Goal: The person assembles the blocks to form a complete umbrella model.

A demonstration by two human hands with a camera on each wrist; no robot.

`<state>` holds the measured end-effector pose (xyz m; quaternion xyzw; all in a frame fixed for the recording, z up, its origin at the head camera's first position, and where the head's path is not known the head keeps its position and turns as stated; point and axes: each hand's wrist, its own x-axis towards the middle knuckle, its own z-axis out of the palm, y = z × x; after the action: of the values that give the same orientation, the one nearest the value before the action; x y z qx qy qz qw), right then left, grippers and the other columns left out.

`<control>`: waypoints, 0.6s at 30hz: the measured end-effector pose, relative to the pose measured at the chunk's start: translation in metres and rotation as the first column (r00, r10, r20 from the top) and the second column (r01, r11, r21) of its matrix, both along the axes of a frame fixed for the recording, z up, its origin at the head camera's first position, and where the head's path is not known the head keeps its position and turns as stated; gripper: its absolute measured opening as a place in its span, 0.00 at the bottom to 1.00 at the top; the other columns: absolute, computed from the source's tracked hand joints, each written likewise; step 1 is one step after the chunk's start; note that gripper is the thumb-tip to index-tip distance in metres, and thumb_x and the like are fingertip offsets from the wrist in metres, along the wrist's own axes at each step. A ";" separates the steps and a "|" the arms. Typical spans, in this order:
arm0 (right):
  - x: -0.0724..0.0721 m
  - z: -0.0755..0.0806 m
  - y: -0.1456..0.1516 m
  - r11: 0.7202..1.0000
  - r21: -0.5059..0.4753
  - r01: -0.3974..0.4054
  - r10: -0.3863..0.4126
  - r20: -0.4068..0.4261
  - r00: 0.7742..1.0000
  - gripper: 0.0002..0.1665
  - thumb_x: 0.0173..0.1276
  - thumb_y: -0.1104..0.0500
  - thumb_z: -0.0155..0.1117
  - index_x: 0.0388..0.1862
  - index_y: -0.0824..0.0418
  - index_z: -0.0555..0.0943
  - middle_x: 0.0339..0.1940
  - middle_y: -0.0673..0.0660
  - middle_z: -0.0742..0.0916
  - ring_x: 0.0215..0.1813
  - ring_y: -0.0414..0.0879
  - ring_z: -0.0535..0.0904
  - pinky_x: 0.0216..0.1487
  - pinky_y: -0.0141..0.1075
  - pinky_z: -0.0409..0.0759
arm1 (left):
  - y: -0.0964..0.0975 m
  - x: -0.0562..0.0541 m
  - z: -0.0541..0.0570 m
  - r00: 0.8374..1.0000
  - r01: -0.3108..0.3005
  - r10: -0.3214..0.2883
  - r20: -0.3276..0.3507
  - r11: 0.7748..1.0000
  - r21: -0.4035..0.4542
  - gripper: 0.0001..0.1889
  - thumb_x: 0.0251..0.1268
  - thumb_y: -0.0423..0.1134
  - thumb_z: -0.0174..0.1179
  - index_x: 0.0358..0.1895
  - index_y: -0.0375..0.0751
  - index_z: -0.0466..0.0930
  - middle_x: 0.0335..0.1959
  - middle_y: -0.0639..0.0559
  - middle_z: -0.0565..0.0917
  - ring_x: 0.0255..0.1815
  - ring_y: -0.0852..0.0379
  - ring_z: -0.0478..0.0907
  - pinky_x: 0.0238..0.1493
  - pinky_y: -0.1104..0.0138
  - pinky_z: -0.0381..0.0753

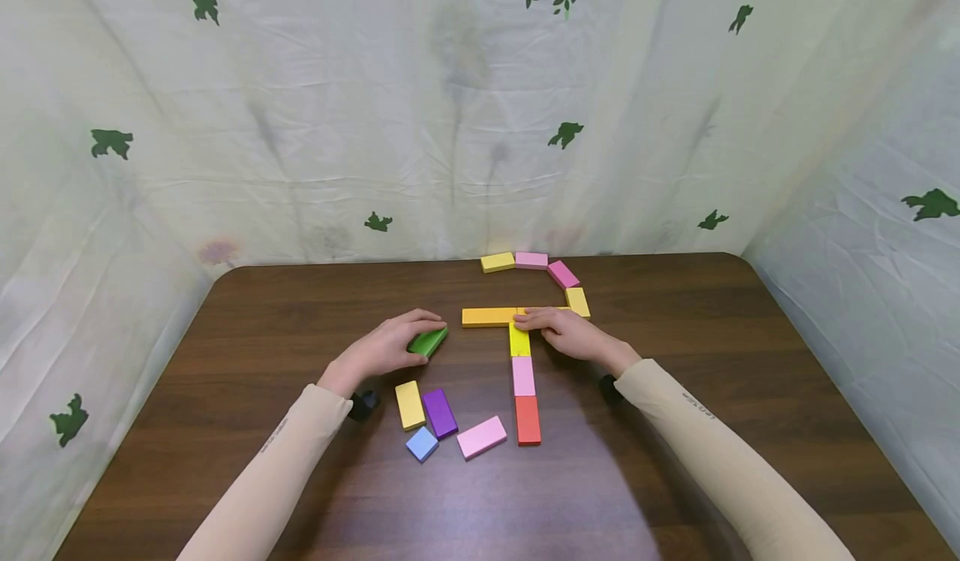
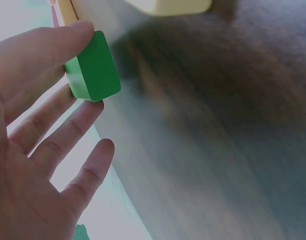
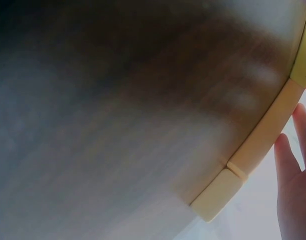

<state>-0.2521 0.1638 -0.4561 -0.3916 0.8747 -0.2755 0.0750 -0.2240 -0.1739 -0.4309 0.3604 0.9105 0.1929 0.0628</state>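
Observation:
My left hand [image 1: 384, 348] grips a green block [image 1: 428, 342] between thumb and fingers, left of the laid-out blocks. Seen from the left wrist, the thumb lies on one side of the green block [image 2: 95, 70] and fingertips on the other, with the little finger spread away. My right hand [image 1: 572, 333] rests with extended fingers at the junction of an orange row [image 1: 487, 318] and a yellow block [image 1: 519, 341]. In the right wrist view, its fingertips are along the edge of an orange block [image 3: 267, 127]. Below the yellow block, a pink block [image 1: 522, 376] and a red block [image 1: 528, 421] continue the line.
A curve of a yellow block [image 1: 497, 262], a pink block [image 1: 531, 261], a magenta block [image 1: 563, 274] and a pale yellow block [image 1: 577, 302] reaches the table's back edge. Loose yellow [image 1: 410, 405], purple [image 1: 440, 413], blue [image 1: 422, 443] and pink blocks [image 1: 482, 438] lie nearer the front.

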 end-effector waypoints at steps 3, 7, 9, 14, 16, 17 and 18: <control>0.000 0.000 0.000 1.000 0.003 0.008 -0.008 0.010 1.000 0.26 0.67 0.74 0.46 0.62 0.64 0.77 0.63 0.59 0.78 0.68 0.53 0.67 0.67 0.47 0.63 | 0.001 -0.003 0.002 1.000 -0.011 0.011 0.001 1.000 0.007 0.29 0.57 0.32 0.67 0.63 0.33 0.73 0.62 0.39 0.71 0.61 0.42 0.70 0.58 0.52 0.71; 0.000 -0.001 0.000 1.000 0.004 0.010 -0.010 0.008 1.000 0.26 0.67 0.74 0.46 0.62 0.64 0.77 0.63 0.59 0.78 0.69 0.53 0.67 0.67 0.46 0.63 | 0.003 -0.007 0.004 1.000 -0.027 0.027 0.002 0.999 0.023 0.29 0.57 0.32 0.67 0.63 0.33 0.72 0.63 0.38 0.70 0.61 0.42 0.70 0.58 0.52 0.71; 0.000 -0.001 0.000 1.000 0.004 0.007 -0.007 0.002 1.000 0.26 0.67 0.74 0.46 0.62 0.65 0.77 0.62 0.59 0.78 0.68 0.53 0.67 0.67 0.47 0.63 | 0.004 -0.009 0.005 0.999 -0.033 0.033 0.000 0.999 0.029 0.29 0.57 0.32 0.67 0.63 0.32 0.72 0.63 0.38 0.70 0.61 0.42 0.69 0.58 0.52 0.70; 0.001 0.000 0.000 1.000 -0.001 0.003 -0.003 -0.001 1.000 0.26 0.67 0.74 0.46 0.62 0.65 0.77 0.62 0.60 0.78 0.68 0.53 0.67 0.66 0.48 0.63 | 0.007 -0.017 0.005 0.999 -0.050 0.050 0.003 0.998 0.024 0.29 0.58 0.32 0.66 0.64 0.33 0.71 0.64 0.38 0.69 0.63 0.42 0.68 0.60 0.52 0.69; 0.001 0.001 0.000 1.000 -0.003 0.000 0.000 -0.001 1.000 0.26 0.67 0.74 0.46 0.62 0.65 0.76 0.62 0.60 0.78 0.68 0.53 0.67 0.66 0.48 0.63 | 0.009 -0.020 0.005 0.998 -0.058 0.057 0.010 0.998 0.027 0.29 0.58 0.32 0.65 0.65 0.33 0.71 0.64 0.38 0.69 0.63 0.42 0.67 0.60 0.52 0.69; 0.001 0.001 -0.001 1.000 -0.003 -0.001 0.001 -0.001 1.000 0.26 0.67 0.74 0.46 0.62 0.65 0.76 0.62 0.60 0.78 0.68 0.53 0.67 0.66 0.48 0.63 | 0.010 -0.022 0.005 0.998 -0.060 0.060 0.010 0.998 0.027 0.29 0.59 0.32 0.65 0.65 0.33 0.71 0.65 0.38 0.69 0.63 0.42 0.67 0.59 0.52 0.69; 0.001 0.001 -0.001 1.000 -0.003 -0.003 0.003 -0.003 1.000 0.26 0.67 0.74 0.46 0.62 0.65 0.76 0.62 0.60 0.78 0.68 0.53 0.67 0.66 0.47 0.63 | 0.012 -0.024 0.006 0.998 -0.058 0.058 0.006 0.998 0.028 0.29 0.59 0.32 0.65 0.65 0.33 0.71 0.64 0.38 0.69 0.63 0.42 0.67 0.59 0.52 0.69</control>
<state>-0.2513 0.1629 -0.4551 -0.3935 0.8737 -0.2763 0.0734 -0.2478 -0.1624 -0.4254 0.3340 0.9177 0.2081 0.0543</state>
